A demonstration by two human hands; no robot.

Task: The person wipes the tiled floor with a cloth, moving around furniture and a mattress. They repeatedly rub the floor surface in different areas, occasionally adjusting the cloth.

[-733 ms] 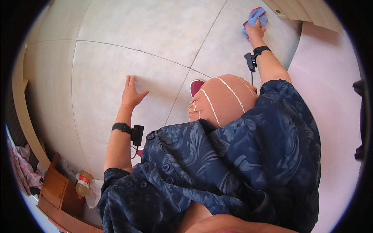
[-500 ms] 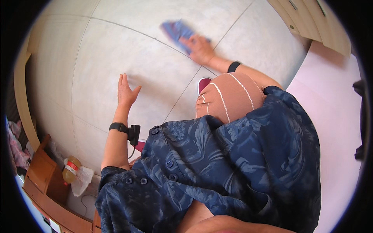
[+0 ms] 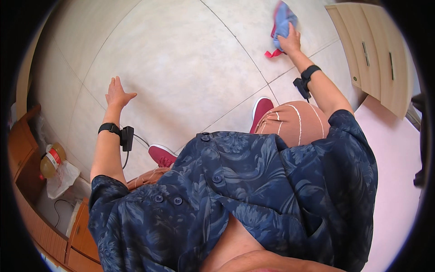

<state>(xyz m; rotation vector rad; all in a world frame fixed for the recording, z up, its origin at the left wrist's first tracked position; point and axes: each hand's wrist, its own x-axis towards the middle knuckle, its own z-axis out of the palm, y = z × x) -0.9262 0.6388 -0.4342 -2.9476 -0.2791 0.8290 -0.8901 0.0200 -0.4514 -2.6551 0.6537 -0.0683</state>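
Note:
At the far right of the tiled floor point(image 3: 172, 50), my right hand point(image 3: 291, 41) grips a blue cloth point(image 3: 284, 21) with red along its edge. A strip of red ribbon point(image 3: 273, 54) hangs from it near my wrist. The cloth appears to be on or just over the pale tiles; I cannot tell which. To the left, my left hand point(image 3: 118, 94) is held out above the floor, fingers stretched and thumb apart, with nothing in it. Both wrists wear black straps with small dark devices.
Pale wooden drawers point(image 3: 369, 54) stand at the right, beside a pinkish-white surface point(image 3: 385, 154). At lower left is a brown wooden cabinet point(image 3: 27, 154) with a plastic bottle point(image 3: 53, 159) and a white plastic bag point(image 3: 63, 180). My red shoes point(image 3: 262, 111) rest on the tiles.
My right hand has carried the blue cloth to the right, toward the drawers, and the red ribbon now shows. The view has shifted too. My left hand stays open and empty.

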